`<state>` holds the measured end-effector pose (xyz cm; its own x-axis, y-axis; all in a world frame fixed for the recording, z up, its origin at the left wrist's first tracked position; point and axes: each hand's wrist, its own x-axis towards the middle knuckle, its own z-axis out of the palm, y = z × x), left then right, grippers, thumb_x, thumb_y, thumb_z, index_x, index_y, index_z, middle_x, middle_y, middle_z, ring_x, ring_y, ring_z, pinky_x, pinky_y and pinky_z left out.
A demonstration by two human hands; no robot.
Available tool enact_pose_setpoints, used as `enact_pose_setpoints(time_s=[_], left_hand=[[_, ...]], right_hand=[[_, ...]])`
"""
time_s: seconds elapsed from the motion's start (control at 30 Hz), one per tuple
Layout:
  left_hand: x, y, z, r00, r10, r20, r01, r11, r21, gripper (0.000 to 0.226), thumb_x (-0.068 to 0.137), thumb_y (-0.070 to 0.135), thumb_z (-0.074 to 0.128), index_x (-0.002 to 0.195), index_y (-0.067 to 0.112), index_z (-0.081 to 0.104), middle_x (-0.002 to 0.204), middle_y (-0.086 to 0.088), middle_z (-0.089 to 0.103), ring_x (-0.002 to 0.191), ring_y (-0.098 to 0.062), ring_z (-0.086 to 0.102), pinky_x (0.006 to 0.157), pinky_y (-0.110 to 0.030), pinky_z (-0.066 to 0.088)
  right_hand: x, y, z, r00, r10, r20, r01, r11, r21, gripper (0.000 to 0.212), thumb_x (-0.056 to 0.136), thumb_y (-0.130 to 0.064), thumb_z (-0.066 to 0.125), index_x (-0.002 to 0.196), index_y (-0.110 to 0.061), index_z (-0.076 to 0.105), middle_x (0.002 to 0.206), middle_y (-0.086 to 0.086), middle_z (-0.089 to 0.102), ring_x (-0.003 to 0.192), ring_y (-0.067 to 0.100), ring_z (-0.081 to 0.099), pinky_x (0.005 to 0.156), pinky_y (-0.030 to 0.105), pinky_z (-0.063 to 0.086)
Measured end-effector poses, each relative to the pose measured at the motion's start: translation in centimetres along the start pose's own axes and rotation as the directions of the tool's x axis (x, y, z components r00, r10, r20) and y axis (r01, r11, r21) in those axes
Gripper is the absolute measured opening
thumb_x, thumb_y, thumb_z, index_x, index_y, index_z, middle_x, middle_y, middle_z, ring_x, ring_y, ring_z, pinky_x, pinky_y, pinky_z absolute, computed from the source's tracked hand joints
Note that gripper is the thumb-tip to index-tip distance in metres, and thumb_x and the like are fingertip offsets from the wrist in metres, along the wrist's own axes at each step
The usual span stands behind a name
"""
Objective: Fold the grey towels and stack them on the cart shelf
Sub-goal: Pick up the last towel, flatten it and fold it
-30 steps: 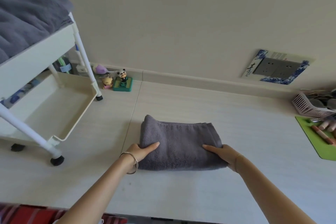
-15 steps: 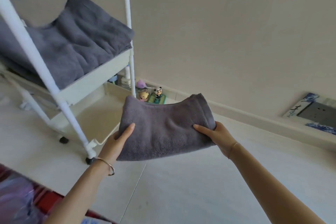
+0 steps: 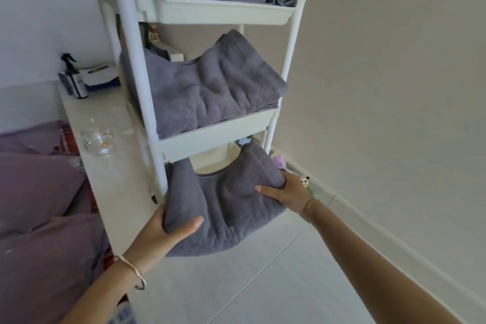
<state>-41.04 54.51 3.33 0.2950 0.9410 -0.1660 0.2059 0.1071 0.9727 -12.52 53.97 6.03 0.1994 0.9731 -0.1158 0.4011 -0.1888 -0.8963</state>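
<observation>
folded grey towel (image 3: 226,208) sags between left hand (image 3: 168,231) and right hand (image 3: 286,192), each gripping one end, its far edge seemingly inside the bottom shelf (image 3: 218,160) ahead of them. stacked towels (image 3: 210,92) lie on the upper shelves (image 3: 218,131) above the hands; this one is not yet set down.

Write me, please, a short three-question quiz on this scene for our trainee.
1. True or false: the towel lies flat on the floor.
2. Which hand grips the towel? A. the left hand only B. the right hand only C. both
3. Fill in: the towel is held at the cart's ___ shelf.

Key
1. False: it is held up off the floor.
2. C: one hand grips each end.
3. Bottom: its far edge is at the bottom shelf.
</observation>
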Motion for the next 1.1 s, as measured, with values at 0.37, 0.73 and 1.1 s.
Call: enact_pose_setpoints(time_s=[0.37,0.73,1.1], left_hand=[[4.6,0.6,5.7,0.894,0.095,-0.437,-0.118,0.993,-0.025,0.079,0.053,0.056,0.084,0.116,0.023,0.050,0.108,0.011,0.063,0.097,-0.001,0.060,0.072,-0.014,0.046],[9.1,-0.8,6.4,0.762,0.054,-0.645,-0.030,0.998,0.047,0.123,0.044,0.075,0.068,0.145,0.033,0.011,0.139,0.001,0.049,0.124,-0.019,0.050,0.103,-0.040,0.042],[11.0,-1.1,6.2,0.655,0.315,-0.687,-0.060,0.928,0.368,0.106,0.067,0.031,0.081,0.148,0.024,0.014,0.122,-0.007,0.058,0.110,-0.029,0.056,0.092,-0.042,0.047]], right_hand=[[9.0,-1.8,1.9,0.966,-0.254,-0.057,0.240,0.954,-0.182,0.032,0.075,-0.030,0.077,0.092,-0.005,0.065,0.088,0.013,0.070,0.087,0.031,0.065,0.079,0.042,0.054],[11.9,0.7,5.3,0.959,-0.226,-0.173,0.169,0.941,-0.294,0.037,0.077,-0.041,0.072,0.093,-0.009,0.064,0.078,0.006,0.061,0.082,0.031,0.062,0.071,0.035,0.049],[13.2,1.7,6.4,0.950,-0.255,-0.182,0.192,0.933,-0.305,0.036,0.081,-0.037,0.069,0.099,-0.007,0.063,0.089,0.013,0.066,0.090,0.033,0.061,0.067,0.029,0.038]])
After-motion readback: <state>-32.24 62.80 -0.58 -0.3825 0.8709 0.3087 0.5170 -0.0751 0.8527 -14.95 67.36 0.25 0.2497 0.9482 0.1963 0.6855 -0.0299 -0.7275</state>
